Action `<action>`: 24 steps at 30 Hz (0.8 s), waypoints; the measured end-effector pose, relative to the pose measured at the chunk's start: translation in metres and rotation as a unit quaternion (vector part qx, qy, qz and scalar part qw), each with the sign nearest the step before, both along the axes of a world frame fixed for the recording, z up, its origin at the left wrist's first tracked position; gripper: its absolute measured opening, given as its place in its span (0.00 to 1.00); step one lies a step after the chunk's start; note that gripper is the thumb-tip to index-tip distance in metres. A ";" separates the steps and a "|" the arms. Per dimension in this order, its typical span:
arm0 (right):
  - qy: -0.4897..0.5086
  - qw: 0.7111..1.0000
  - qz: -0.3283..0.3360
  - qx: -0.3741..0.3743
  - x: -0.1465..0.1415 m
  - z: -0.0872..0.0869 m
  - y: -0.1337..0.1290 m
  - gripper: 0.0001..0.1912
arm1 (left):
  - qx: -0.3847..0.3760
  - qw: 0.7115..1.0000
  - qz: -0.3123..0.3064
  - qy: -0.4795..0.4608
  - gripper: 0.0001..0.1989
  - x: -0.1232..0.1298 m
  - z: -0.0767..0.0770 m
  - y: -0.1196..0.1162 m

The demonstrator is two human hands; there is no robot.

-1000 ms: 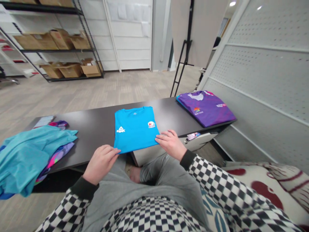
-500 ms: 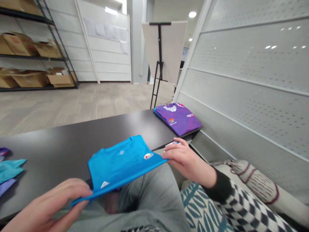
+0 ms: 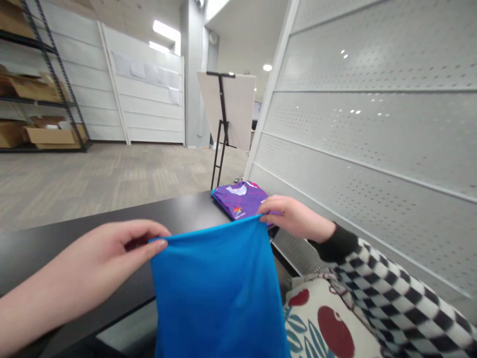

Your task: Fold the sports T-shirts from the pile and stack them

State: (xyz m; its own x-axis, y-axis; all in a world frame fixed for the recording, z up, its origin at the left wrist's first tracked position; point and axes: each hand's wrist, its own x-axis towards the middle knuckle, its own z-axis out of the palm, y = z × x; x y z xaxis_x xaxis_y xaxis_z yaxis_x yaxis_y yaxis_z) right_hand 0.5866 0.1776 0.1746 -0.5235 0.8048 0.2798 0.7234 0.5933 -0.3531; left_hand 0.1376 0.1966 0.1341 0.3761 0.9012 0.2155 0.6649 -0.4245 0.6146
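Note:
A blue T-shirt point(image 3: 219, 288) hangs stretched between my two hands above the near edge of the table, its plain side toward me and its lower part out of the frame. My left hand point(image 3: 122, 248) pinches the upper left corner between thumb and fingers. At the upper right corner, my right hand point(image 3: 288, 215) grips the fabric the same way. Just behind that corner lies a folded purple shirt point(image 3: 242, 199) with a white collar patch and a small colourful logo; the blue cloth and my right hand cover part of it.
The dark table point(image 3: 130, 214) runs across in front of me. A white perforated panel point(image 3: 335, 139) rises at the right, above a patterned cushion point(image 3: 328, 318). Beyond the table stand an easel point(image 3: 221, 129) and a shelf with cardboard boxes point(image 3: 52, 136).
Both hands have lifted the blue shirt from its flat, folded position, so it now hangs upright with the printed side out of sight. The camera view has tilted up and turned right.

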 end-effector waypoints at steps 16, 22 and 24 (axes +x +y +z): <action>0.022 0.940 -0.326 0.095 0.155 0.048 0.172 0.13 | 0.248 0.967 -0.052 -0.026 0.14 0.243 0.015 0.183; 0.019 0.936 -0.352 -0.013 0.192 -0.139 0.124 0.10 | 0.139 0.969 -0.165 0.119 0.16 0.291 -0.175 0.138; 0.027 0.929 -0.369 -0.017 0.201 -0.185 0.108 0.11 | 0.131 0.968 -0.180 0.117 0.15 0.299 -0.209 0.126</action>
